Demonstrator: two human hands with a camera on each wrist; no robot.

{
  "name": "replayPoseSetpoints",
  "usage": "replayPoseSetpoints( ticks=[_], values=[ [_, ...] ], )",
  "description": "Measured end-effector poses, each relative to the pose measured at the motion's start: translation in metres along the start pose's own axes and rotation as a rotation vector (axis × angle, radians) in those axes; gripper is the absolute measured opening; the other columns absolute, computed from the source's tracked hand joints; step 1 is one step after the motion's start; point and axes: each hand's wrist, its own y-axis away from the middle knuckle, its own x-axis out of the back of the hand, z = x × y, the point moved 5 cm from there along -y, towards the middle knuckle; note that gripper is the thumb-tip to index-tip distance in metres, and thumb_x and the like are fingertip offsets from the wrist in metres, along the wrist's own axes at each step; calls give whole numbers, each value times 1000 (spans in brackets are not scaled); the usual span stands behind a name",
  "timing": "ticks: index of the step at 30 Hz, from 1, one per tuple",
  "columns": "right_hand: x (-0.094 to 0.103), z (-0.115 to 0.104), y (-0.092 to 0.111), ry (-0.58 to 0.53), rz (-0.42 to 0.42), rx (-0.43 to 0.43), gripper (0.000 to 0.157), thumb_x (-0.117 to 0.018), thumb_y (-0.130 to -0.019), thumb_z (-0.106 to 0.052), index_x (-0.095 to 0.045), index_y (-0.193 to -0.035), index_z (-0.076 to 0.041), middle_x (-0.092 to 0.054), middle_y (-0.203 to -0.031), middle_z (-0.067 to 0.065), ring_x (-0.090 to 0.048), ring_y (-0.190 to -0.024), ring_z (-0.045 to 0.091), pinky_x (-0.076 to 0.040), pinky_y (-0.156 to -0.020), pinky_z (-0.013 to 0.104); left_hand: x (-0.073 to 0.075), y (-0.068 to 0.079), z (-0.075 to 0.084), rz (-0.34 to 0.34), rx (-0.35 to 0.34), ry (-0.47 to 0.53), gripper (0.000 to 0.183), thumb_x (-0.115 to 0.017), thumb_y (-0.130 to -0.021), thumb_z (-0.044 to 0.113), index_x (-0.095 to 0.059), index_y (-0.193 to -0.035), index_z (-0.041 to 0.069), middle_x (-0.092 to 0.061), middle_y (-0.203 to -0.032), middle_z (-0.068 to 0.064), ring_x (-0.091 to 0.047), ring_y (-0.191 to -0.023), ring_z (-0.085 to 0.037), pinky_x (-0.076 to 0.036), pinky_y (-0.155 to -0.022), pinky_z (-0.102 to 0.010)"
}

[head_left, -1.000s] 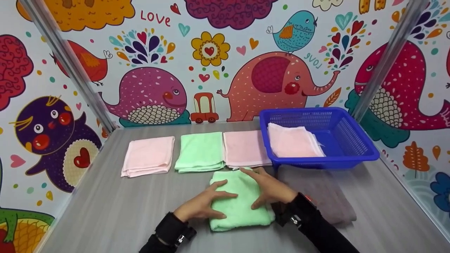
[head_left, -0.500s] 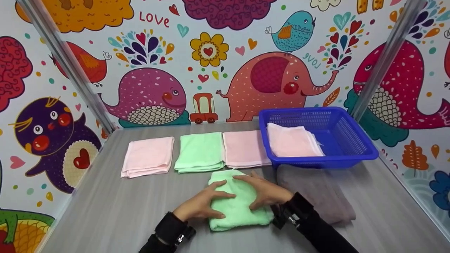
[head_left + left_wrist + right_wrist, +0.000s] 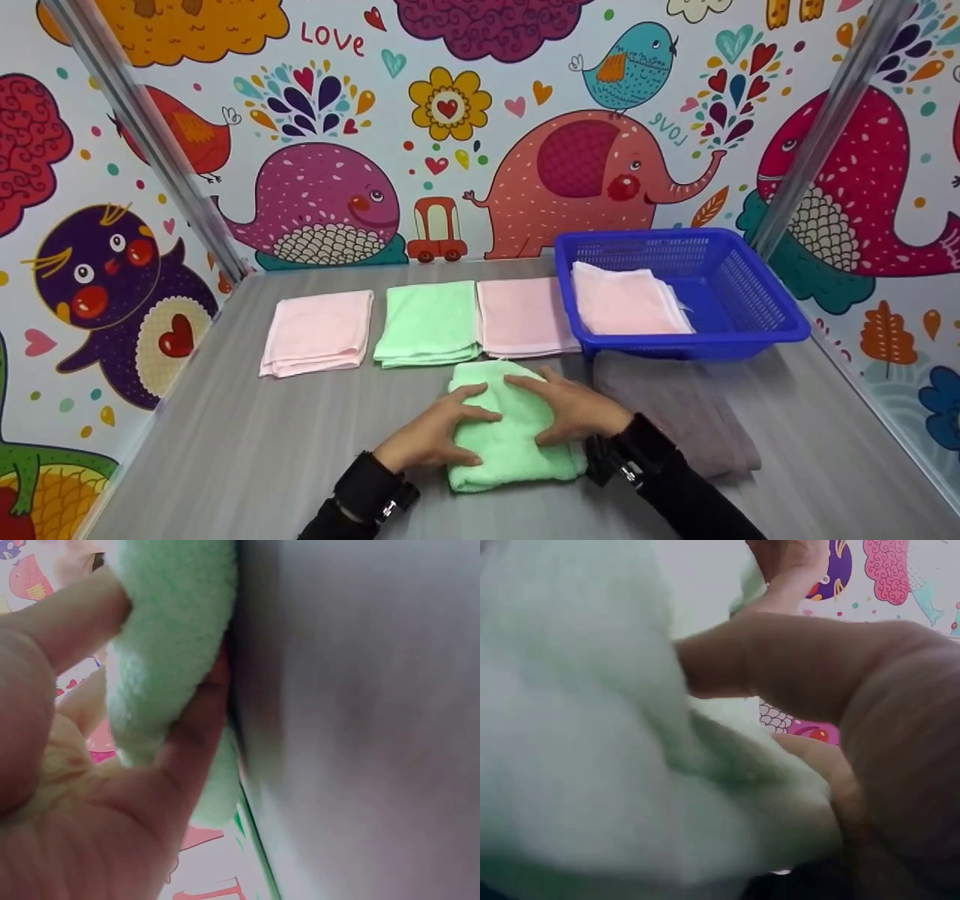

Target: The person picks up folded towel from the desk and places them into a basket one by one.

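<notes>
Rear of the grey tabletop (image 3: 262,450): a row of three folded cloths, comprising a pale-pink washcloth (image 3: 319,330) at left, a mint-green washcloth (image 3: 427,322) at centre and, adjoining it, a dusty-pink washcloth (image 3: 527,316). Right: a blue perforated plastic basket (image 3: 724,304) containing a light-pink cloth (image 3: 626,302); before it, a folded grey-brown towel (image 3: 679,412). Background: cartoon-printed wall panels (image 3: 517,45) bearing a purple whale (image 3: 322,187) and coral elephant (image 3: 517,180), with metal posts (image 3: 147,142) at the corners.

A plush green towel (image 3: 514,444) is lying folded into a thick, slightly rumpled square, in front of the basket (image 3: 675,341) and to its left.
</notes>
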Motion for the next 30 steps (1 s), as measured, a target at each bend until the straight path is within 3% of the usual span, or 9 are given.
replayPoseSetpoints(
  ticks=[7, 15, 20, 25, 30],
  values=[
    [-1, -4, -2, 12, -25, 54, 98, -83, -75, -14, -37, -161, -29, -34, -159, 31, -60, -122, 39, -56, -90, 55, 2, 0, 3, 7, -7, -28, 64, -92, -77, 18, -69, -136, 12, -38, -164, -19, -40, -149, -39, -42, -116, -52],
    [-5, -5, -5, -55, 16, 83, 99, -86, -70, -6, -45, -157, -30, -37, -159, 21, -51, -134, 38, -56, -92, 53, 3, -1, 10, 21, -34, -77, 67, -93, -74, 15, -69, -136, 11, -39, -164, -18, -44, -146, -38, -44, -115, -51],
    [0, -11, -5, -102, 62, 156, 103, -86, -67, -2, -44, -157, -29, -35, -161, 19, -46, -139, 38, -55, -95, 53, 9, 2, 16, 66, -63, -87, 67, -93, -73, 13, -69, -136, 10, -38, -165, -17, -45, -146, -39, -45, -114, -50],
    [14, -15, -1, -108, 127, 187, 100, -85, -66, 1, -49, -155, -28, -41, -153, 15, -46, -136, 36, -52, -98, 52, 18, 2, 24, 119, -99, -52, 68, -92, -74, 12, -69, -137, 11, -36, -167, -13, -41, -150, -37, -44, -115, -49],
    [23, -12, 2, -88, 157, 169, 98, -83, -66, 2, -50, -154, -28, -47, -143, 13, -49, -131, 34, -54, -94, 47, 18, 1, 19, 120, -61, 23, 66, -89, -77, 10, -67, -139, 15, -31, -169, -8, -37, -152, -34, -44, -115, -47]
  ],
)
